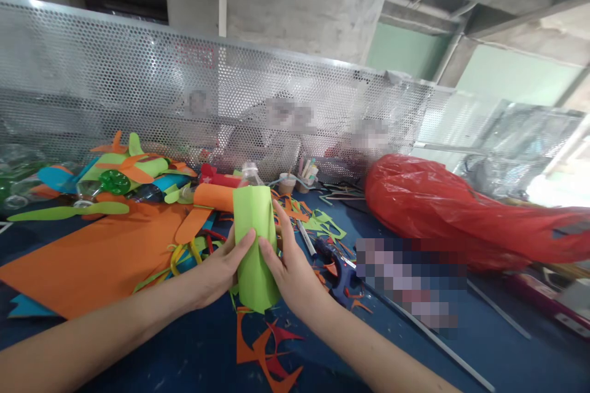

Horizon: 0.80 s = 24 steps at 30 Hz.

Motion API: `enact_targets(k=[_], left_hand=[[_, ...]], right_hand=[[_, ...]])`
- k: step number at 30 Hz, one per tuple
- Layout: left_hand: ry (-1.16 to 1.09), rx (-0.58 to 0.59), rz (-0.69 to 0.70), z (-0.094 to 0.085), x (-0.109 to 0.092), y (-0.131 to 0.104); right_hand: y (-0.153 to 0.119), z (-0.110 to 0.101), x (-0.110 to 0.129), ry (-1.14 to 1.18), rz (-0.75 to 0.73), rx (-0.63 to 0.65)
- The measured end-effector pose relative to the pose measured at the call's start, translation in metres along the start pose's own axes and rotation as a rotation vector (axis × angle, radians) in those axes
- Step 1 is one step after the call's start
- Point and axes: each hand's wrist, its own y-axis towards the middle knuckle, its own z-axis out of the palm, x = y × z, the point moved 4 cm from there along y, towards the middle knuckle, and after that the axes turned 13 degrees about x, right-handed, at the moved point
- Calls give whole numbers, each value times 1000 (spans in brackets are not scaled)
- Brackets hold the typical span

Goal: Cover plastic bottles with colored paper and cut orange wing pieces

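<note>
Left hand point(225, 267) and right hand point(292, 267): both partly curling, gripping a lime-green curved paper sheet point(252, 212) from either side, thumbs resting on its near face. Sheet: standing lengthwise between the hands; whether its lower end is touching the dark-blue bench point(193, 359) cannot be told.

Edges and room: perforated grey metal panel point(138, 73) bounding the bench beyond the hands; large flat orange paper sheet point(106, 258) occupying the left; glossy red plastic bag point(415, 209) bulging far right; dark-blue hand tool point(343, 276) lying just right of the right hand. Bare bench is showing between the forearms, on both sides of orange and red paper scraps point(260, 344).

Obscured: clear plastic bottle point(250, 175) showing only its top above the green sheet; left fingers mostly hiding behind it; pixelated patch masking the bench rightward.
</note>
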Motion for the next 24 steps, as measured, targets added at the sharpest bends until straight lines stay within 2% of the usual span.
enact_targets(k=[9, 18, 24], left_hand=[[27, -46, 33, 1, -7, 1], [119, -116, 8, -6, -13, 2], [60, -129, -72, -10, -11, 5]], right_hand=[[4, 0, -1, 261, 40, 83], [6, -8, -6, 127, 66, -10], [7, -5, -14, 223, 129, -19]])
